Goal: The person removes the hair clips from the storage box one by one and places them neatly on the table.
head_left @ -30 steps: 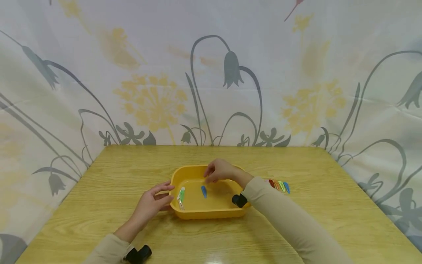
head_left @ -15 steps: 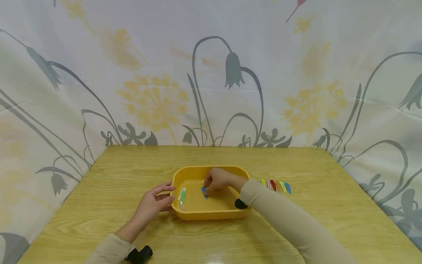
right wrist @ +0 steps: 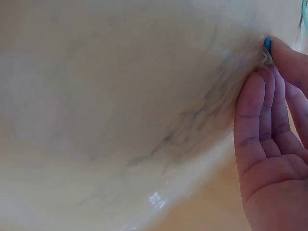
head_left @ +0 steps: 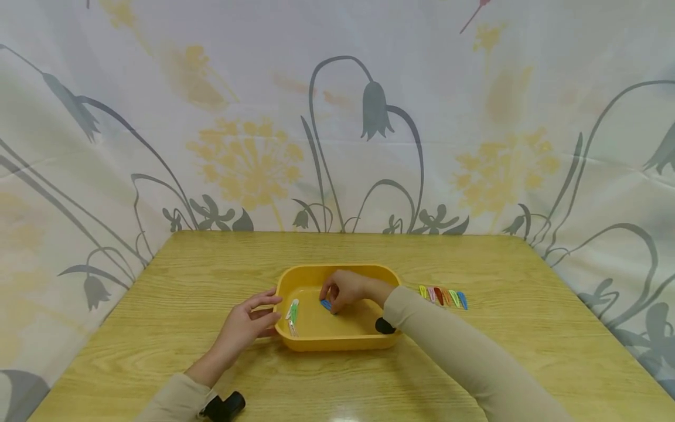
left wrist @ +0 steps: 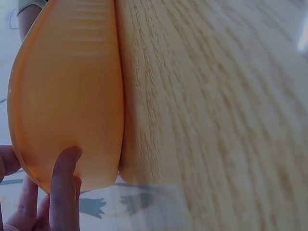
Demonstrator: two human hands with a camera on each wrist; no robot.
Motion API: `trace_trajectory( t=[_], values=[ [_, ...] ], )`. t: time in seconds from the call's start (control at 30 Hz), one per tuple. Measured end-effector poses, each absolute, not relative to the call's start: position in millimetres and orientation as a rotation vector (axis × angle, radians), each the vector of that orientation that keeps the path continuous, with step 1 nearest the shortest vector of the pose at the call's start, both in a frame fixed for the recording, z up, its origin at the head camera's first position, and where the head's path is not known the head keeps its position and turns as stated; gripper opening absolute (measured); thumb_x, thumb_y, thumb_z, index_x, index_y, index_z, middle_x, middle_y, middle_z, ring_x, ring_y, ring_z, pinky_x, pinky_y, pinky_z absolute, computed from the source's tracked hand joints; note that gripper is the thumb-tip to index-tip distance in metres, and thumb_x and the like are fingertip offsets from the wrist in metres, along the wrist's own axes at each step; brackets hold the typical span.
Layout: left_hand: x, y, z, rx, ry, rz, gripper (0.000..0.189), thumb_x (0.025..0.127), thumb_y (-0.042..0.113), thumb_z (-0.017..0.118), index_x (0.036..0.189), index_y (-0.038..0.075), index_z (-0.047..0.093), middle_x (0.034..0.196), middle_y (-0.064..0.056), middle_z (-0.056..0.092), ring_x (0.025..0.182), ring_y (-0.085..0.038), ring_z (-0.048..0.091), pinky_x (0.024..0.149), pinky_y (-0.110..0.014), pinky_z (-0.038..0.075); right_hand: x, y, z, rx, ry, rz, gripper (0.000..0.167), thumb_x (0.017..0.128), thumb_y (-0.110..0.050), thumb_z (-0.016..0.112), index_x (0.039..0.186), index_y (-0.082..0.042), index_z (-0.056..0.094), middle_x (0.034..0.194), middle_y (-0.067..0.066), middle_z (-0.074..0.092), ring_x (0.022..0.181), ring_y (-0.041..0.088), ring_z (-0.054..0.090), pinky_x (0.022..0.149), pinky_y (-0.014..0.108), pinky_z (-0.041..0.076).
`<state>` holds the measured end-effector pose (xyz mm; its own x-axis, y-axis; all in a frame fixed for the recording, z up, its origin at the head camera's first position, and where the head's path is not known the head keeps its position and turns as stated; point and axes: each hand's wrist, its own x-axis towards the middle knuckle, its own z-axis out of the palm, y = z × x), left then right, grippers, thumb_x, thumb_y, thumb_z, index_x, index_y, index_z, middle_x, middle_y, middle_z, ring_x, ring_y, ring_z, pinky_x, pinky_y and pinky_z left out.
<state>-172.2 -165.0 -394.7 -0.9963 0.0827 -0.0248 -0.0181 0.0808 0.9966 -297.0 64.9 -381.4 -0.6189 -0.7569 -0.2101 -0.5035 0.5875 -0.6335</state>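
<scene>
In the head view, my right hand [head_left: 345, 288] is inside a yellow plastic tray [head_left: 345, 344]. It pinches a blue snap hair clip [head_left: 326, 304] between thumb and fingers, low over the tray floor. From the right wrist, a bit of the blue clip [right wrist: 267, 44] shows at the fingertips; the rest is hidden by the hand. My left hand [head_left: 248, 319] rests against the tray's left end, fingers nearly straight. One of its fingers [left wrist: 65, 168] presses on the outer wall in the left wrist view. Green and whitish hair clips [head_left: 293, 312] lie inside the tray near its left end.
To the right of the tray, several hair clips [head_left: 443, 296] in different colours lie in a row on the wooden table [head_left: 211, 258]. A flower-patterned curtain [head_left: 253, 117] hangs behind the table's far edge.
My right hand has come down onto the blue hair clip and taken hold of it. The clip's angle has changed in the fingers. My left hand stays at the tray's end.
</scene>
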Motion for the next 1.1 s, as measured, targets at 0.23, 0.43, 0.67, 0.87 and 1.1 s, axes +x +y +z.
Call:
trace_trajectory(
  t=[0.23, 0.43, 0.67, 0.87, 1.1],
  values=[
    [-173, -164, -395, 0.050, 2.256, 2.082, 0.035, 0.086, 0.000, 0.063, 0.119, -0.009, 0.056, 0.144, -0.013, 0.036, 0.110, -0.034, 0.055, 0.074, -0.038, 0.056, -297, 67, -379, -1.020, 2.261, -0.741, 0.026, 0.078, 0.005, 0.070, 0.103, -0.003, 0.067, 0.070, -0.002, 0.060, 0.060, 0.008, 0.048, 0.054, 0.018, 0.042],
    [-173, -163, -394, 0.054, 2.259, 2.083, 0.035, 0.087, 0.000, 0.062, 0.120, -0.009, 0.056, 0.144, -0.013, 0.036, 0.111, -0.034, 0.055, 0.074, -0.039, 0.056, -297, 71, -372, -1.072, 2.190, -0.798, 0.026, 0.080, 0.007, 0.067, 0.104, 0.000, 0.063, 0.073, 0.001, 0.061, 0.061, 0.008, 0.051, 0.056, 0.018, 0.045],
    [-172, -163, -394, 0.035, 2.272, 2.084, 0.033, 0.087, -0.001, 0.062, 0.118, -0.008, 0.057, 0.144, -0.013, 0.037, 0.110, -0.032, 0.056, 0.074, -0.039, 0.056, -297, 76, -362, -0.997, 2.105, -0.978, 0.026, 0.084, 0.010, 0.060, 0.107, 0.001, 0.055, 0.079, 0.009, 0.059, 0.066, 0.017, 0.059, 0.065, 0.031, 0.055],
    [-172, -162, -394, 0.031, 2.280, 2.080, 0.033, 0.087, -0.001, 0.062, 0.119, -0.008, 0.058, 0.144, -0.013, 0.037, 0.109, -0.033, 0.056, 0.074, -0.039, 0.056, -297, 80, -347, -0.995, 2.090, -1.050, 0.028, 0.085, 0.011, 0.058, 0.110, 0.000, 0.052, 0.081, 0.010, 0.057, 0.070, 0.020, 0.059, 0.069, 0.033, 0.056],
    [-173, -163, -395, 0.022, 2.275, 2.088, 0.033, 0.087, 0.000, 0.062, 0.119, -0.007, 0.058, 0.144, -0.013, 0.037, 0.110, -0.033, 0.055, 0.074, -0.040, 0.056, -295, 88, -333, -0.978, 2.118, -1.102, 0.029, 0.086, 0.007, 0.061, 0.112, -0.002, 0.052, 0.085, 0.012, 0.056, 0.075, 0.023, 0.060, 0.073, 0.036, 0.056]
  ],
)
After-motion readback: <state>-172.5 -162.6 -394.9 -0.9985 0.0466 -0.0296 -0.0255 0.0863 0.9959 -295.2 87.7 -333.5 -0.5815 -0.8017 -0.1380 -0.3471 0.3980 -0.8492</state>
